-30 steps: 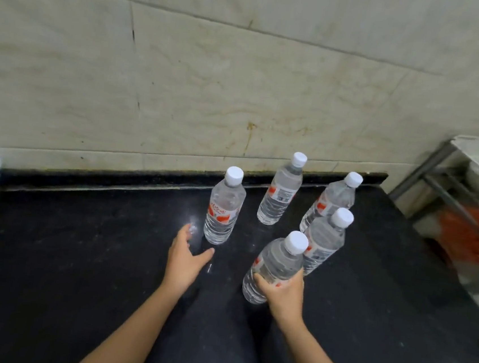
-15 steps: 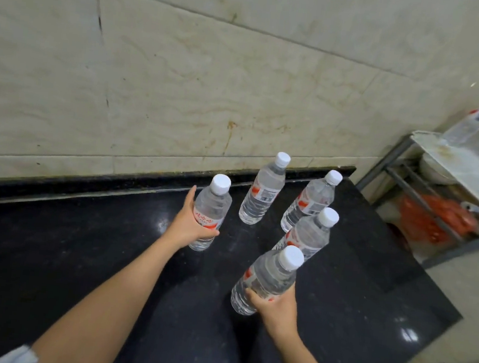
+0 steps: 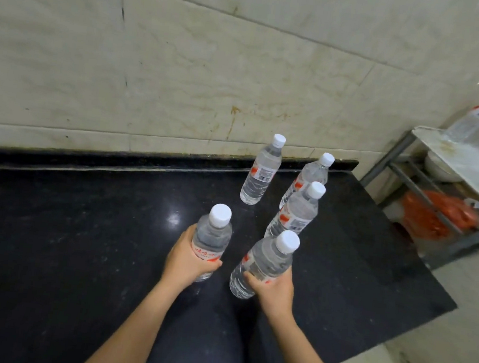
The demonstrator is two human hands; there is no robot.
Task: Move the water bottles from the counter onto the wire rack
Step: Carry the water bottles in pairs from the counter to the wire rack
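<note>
While each grip is closed round a water bottle, left hand (image 3: pixel 187 260) and right hand (image 3: pixel 274 287), just above the surface (image 3: pixel 77 253), swinging toward the wire rack (image 3: pixel 437 199) could topple the three standing bottles (image 3: pixel 295 214) nearby

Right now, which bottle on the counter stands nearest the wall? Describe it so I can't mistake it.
On the black counter, look toward the tiled wall. The bottle stands alone near the backsplash, left of two that overlap. Neither hand touches it, and its barcode faces the camera.

Black counter (image 3: pixel 77 253) under three bottles (image 3: pixel 258 173)
</note>
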